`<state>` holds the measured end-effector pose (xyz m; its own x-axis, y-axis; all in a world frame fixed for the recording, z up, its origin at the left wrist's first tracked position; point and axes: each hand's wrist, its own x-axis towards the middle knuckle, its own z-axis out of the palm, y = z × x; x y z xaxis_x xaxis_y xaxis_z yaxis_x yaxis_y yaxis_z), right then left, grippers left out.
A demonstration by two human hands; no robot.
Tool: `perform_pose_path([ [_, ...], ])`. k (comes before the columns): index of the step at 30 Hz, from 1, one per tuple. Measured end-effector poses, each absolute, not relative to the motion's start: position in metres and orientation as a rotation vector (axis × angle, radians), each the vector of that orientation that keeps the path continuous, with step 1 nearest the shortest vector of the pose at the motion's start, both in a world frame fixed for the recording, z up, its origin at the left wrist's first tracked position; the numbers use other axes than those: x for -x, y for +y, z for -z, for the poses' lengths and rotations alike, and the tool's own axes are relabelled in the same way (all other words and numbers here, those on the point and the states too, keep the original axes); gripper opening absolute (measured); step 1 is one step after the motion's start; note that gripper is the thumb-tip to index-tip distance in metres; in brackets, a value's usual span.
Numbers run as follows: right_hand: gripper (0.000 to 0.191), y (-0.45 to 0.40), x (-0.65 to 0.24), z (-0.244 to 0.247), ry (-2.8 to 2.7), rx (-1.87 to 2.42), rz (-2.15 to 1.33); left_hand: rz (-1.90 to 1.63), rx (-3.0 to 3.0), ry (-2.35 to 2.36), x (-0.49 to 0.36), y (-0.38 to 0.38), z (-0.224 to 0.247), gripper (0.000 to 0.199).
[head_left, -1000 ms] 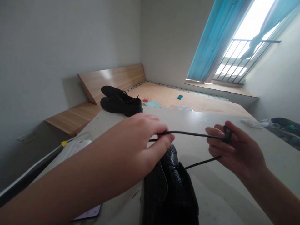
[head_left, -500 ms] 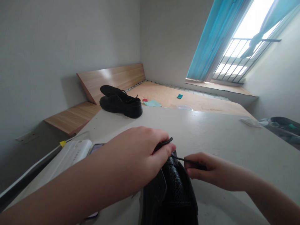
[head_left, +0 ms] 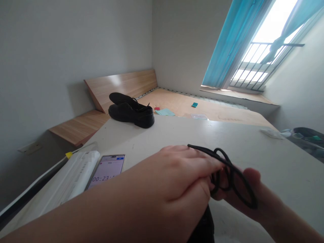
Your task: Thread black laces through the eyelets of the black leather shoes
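Observation:
Below my hands, a black leather shoe (head_left: 204, 226) stands on the white table, mostly covered by my left hand and forearm. Its black shoelace (head_left: 231, 166) is bunched in loops above the shoe. My left hand (head_left: 186, 179) reaches across with its fingers closed, pinching the lace near the fingertips. From the right side my right hand (head_left: 246, 192) meets it, fingers curled around the lace, one loop hanging over its palm. The exact grip between the two hands is partly hidden.
Another black laced shoe (head_left: 133, 114) lies at the table's far left. A phone (head_left: 107, 170) showing a timer and a white plastic-wrapped pack (head_left: 78, 175) lie left of my forearm. Beyond the white table (head_left: 182, 133) is a wooden surface (head_left: 174, 98) with small papers.
My left hand has shifted right and my right hand has come in to meet it. The lace, earlier stretched between them, now forms loops. More of the phone shows.

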<state>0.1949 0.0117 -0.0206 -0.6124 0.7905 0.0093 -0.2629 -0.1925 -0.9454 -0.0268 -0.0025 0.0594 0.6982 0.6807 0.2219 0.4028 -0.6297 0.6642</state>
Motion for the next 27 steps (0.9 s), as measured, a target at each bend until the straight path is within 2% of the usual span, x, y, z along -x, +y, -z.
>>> perform_pose_path([
  [5,0.046,0.006,-0.197,0.019,-1.336,0.766,-1.982,-0.401,-2.427,0.734,0.019,-0.002,-0.057,0.035],
  [9,0.044,0.018,-0.207,0.018,-1.55,1.041,-1.859,-0.499,-2.455,0.927,0.021,-0.006,-0.057,0.03],
  [11,0.042,0.029,-0.212,0.02,-1.784,1.181,-1.62,-0.521,-2.42,0.963,0.023,-0.006,-0.057,0.025],
  [14,0.039,0.047,-0.219,0.026,-2.166,1.447,-1.007,-0.312,-2.449,0.991,0.024,-0.005,-0.053,0.008],
  [15,0.037,0.052,-0.222,0.029,-2.244,1.531,-0.849,-0.21,-2.486,0.986,0.023,-0.005,-0.05,0.009],
  [17,0.036,0.058,-0.225,0.034,-2.317,1.648,-0.701,-0.027,-2.559,0.988,0.02,-0.006,-0.046,0.024],
  [20,0.042,0.056,-0.226,0.037,-2.386,1.642,-0.596,0.137,-2.631,1.001,0.014,-0.01,-0.042,0.035],
  [23,0.044,0.048,-0.221,0.033,-2.466,1.488,-0.374,0.182,-2.624,1.025,0.011,-0.014,-0.043,0.033],
  [27,0.02,0.029,-0.207,0.01,-2.345,1.14,-0.182,0.043,-2.575,1.054,0.014,-0.01,-0.046,0.02],
])
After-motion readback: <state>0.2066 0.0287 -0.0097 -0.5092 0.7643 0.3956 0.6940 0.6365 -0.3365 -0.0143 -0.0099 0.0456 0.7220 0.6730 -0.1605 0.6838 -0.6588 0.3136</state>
